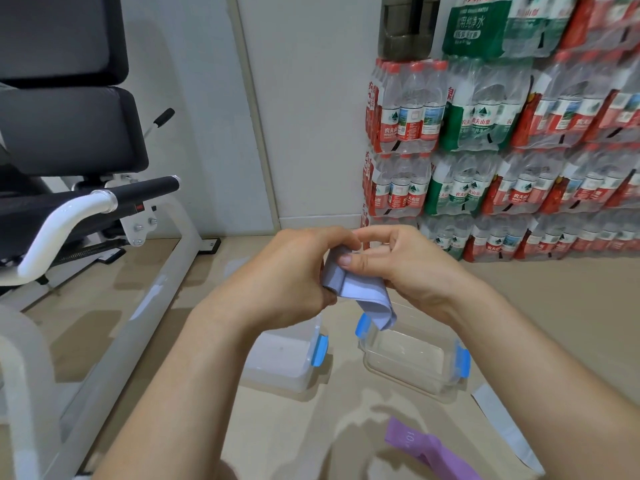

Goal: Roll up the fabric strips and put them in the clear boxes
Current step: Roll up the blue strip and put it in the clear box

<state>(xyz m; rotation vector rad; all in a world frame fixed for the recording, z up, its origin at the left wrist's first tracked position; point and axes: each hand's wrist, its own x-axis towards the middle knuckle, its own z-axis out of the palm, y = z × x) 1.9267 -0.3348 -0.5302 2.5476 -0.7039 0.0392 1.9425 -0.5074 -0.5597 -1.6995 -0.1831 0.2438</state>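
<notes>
Both hands hold a pale blue-grey fabric strip (363,296) in the air at the middle of the view. My left hand (287,275) grips its partly rolled end, and my right hand (408,268) pinches the strip between thumb and fingers. The loose tail hangs down over the right clear box (412,358), which has blue clips and looks empty. A second clear box (287,358) with a blue clip stands to its left, partly behind my left forearm. On the floor lie a purple strip (422,445) and a pale strip (505,427).
White and black exercise equipment (104,202) fills the left side. Stacked packs of bottled water (502,140) line the wall at the right. The boxes stand on a beige floor (554,306).
</notes>
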